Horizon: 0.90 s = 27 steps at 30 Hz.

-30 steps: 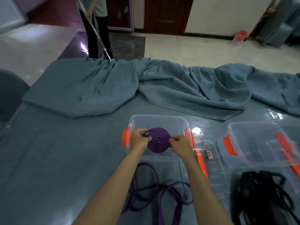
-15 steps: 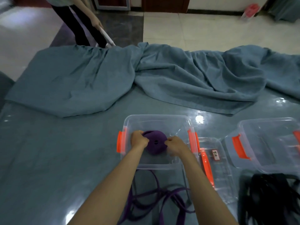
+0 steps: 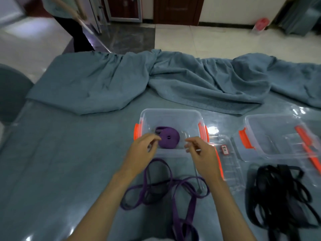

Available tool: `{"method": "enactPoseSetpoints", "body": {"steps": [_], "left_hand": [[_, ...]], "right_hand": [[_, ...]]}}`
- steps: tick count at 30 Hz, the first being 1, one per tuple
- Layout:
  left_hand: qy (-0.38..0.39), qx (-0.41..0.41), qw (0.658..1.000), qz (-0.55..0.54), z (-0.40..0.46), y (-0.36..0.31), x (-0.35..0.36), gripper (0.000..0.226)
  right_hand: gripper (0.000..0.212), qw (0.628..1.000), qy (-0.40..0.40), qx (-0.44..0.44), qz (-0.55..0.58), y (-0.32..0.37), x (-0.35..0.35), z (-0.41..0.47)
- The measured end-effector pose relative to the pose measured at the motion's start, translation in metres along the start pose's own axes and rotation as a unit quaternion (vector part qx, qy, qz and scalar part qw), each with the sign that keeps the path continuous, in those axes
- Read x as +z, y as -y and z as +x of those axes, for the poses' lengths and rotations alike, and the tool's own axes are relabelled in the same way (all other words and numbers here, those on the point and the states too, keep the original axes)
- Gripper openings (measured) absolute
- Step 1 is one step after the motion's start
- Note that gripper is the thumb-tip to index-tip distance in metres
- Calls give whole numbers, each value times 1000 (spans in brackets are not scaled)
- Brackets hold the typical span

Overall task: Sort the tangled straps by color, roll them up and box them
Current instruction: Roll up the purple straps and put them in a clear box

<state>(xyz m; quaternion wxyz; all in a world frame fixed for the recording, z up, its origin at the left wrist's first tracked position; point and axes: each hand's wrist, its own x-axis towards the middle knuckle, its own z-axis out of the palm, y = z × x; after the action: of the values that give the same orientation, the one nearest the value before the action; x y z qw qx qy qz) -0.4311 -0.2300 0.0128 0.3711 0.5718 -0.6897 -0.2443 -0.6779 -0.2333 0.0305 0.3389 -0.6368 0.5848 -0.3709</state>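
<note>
A tightly rolled purple strap (image 3: pixel 168 137) lies inside a clear orange-latched box (image 3: pixel 171 115). Left hand (image 3: pixel 141 153) and right hand (image 3: pixel 202 156) hover, fingers loose, holding nothing. Loose purple straps (image 3: pixel 175 188) and black straps (image 3: pixel 279 193) lie nearby.

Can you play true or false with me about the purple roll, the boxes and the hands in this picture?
1. The purple roll lies inside the clear box. True.
2. The left hand grips the roll. False: its fingers are relaxed, holding nothing, just in front of the box.
3. The right hand holds nothing. True.
4. The black straps are rolled up in the second box. False: they lie loose and tangled on the table, and that box holds no straps.
5. Loose purple straps lie on the table in front of the box. True.
</note>
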Motion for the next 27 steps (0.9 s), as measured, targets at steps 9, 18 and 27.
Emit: {"method": "enactPoseSetpoints", "body": {"steps": [9,18,27], "left_hand": [[349,-259,879,193,-143,65,4,82],[67,-295,952,33,-132,55,-38,28],[-27,-69,994,-77,-85,-34,-113,40]], "right_hand": [[23,965,189,94,-153,-61,39,-77],[24,957,207,103,-175,-66,39,-91],[28,983,155,74,-70,-11,28,-67]]}}
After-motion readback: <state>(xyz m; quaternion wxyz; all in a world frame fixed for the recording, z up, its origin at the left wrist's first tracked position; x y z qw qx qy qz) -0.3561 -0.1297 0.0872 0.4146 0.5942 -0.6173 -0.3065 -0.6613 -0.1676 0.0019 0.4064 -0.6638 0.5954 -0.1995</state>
